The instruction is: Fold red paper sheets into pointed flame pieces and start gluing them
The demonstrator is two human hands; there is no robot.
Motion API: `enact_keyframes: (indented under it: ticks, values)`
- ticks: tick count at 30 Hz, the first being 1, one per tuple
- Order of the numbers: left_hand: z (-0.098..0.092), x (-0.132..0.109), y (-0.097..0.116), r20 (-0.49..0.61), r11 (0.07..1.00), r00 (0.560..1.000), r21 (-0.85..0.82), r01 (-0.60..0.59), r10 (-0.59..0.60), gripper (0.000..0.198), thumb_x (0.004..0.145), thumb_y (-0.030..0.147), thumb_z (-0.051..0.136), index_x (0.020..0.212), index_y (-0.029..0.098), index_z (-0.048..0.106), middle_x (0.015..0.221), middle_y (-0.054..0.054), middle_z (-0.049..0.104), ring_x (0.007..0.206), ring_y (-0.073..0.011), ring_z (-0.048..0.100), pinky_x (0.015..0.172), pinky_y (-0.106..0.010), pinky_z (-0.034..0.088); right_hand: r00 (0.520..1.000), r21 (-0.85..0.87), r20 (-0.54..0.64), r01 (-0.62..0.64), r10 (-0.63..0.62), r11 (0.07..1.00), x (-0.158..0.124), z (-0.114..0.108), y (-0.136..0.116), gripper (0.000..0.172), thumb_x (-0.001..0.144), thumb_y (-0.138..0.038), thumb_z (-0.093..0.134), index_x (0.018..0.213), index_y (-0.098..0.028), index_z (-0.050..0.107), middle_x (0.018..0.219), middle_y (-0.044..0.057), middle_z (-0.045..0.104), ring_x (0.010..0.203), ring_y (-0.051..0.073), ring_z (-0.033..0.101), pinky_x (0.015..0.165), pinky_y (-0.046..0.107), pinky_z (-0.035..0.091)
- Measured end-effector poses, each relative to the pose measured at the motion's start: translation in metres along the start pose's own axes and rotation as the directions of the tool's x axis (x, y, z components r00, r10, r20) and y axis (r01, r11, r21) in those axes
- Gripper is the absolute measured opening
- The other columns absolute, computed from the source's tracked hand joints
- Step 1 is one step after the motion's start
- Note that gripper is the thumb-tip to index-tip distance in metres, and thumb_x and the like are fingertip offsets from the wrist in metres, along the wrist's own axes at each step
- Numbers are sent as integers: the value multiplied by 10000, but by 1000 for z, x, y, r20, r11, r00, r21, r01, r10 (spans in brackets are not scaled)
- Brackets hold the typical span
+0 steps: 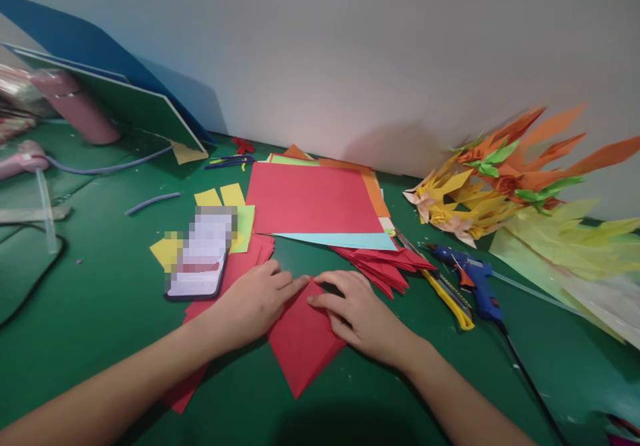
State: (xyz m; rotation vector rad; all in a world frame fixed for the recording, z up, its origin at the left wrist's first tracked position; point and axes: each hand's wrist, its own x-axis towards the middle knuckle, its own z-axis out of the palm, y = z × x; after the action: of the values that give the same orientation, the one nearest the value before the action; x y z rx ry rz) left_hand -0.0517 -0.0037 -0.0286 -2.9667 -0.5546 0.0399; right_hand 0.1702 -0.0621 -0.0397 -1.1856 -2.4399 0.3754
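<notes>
A folded sheet of red paper (301, 346) lies on the green table with one corner pointing toward me and creases across its face. My left hand (257, 299) is at its upper left edge, fingers curled and the index finger pressed to the top corner. At the upper right edge, my right hand (357, 309) has bent fingers closing on the paper, with the fingertips near the same top corner. Both hands partly cover the paper's sides. More red paper sheets (183, 393) lie under and beside my left forearm.
A phone (200, 259) lies by yellow slips. Beyond are stacked coloured sheets (315, 196) and folded red pieces (385, 266). On the right are a yellow utility knife (447, 299), blue glue gun (480, 279) and paper flowers (500, 173). A pink bottle (77, 106) stands back left.
</notes>
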Motion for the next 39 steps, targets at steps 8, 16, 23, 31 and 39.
enact_keyframes:
  ticks: [8, 16, 23, 31, 39]
  values:
    - [1, 4, 8, 28, 996, 996, 1, 86, -86, 452, 872, 30, 406, 1314, 75, 488, 894, -97, 670, 742, -232, 556, 668, -360, 386, 1000, 2, 8, 1, -1, 1000, 0, 0, 0, 349, 826, -39, 464, 1086, -194, 636, 1217, 123, 577, 1114, 256, 514, 944, 455, 424]
    - [-1, 4, 14, 13, 985, 986, 33, 167, -167, 448, 872, 52, 433, 1314, 85, 496, 815, -81, 610, 763, -242, 550, 675, -359, 416, 1000, -3, 19, -15, 15, 1000, 0, 0, -1, 353, 831, -41, 462, 1091, -207, 635, 1278, 119, 550, 1148, 259, 502, 958, 468, 421]
    - [1, 1, 12, -4, 990, 990, -44, 137, -138, 452, 846, 43, 423, 1290, 83, 498, 838, -89, 604, 750, -239, 543, 667, -356, 422, 1000, 4, 1, -11, 11, 1000, 0, 0, -1, 355, 830, -44, 455, 1088, -211, 632, 1259, 127, 549, 1150, 252, 509, 948, 464, 435]
    - [3, 2, 10, -24, 992, 994, -82, 101, -103, 483, 811, 25, 467, 1287, 105, 468, 860, -74, 620, 722, -228, 542, 653, -343, 392, 1000, 6, 13, -15, 14, 1000, 1, 0, 0, 369, 817, -36, 467, 1090, -220, 634, 1236, 114, 557, 1140, 236, 513, 960, 450, 430]
    - [6, 1, 9, -5, 994, 996, -63, 90, -90, 464, 808, 20, 455, 1269, 75, 483, 883, -88, 624, 714, -227, 534, 651, -352, 384, 1000, 13, 18, -16, 16, 1000, 2, -3, -2, 355, 815, -38, 466, 1073, -209, 639, 1222, 118, 567, 1123, 243, 521, 956, 450, 432]
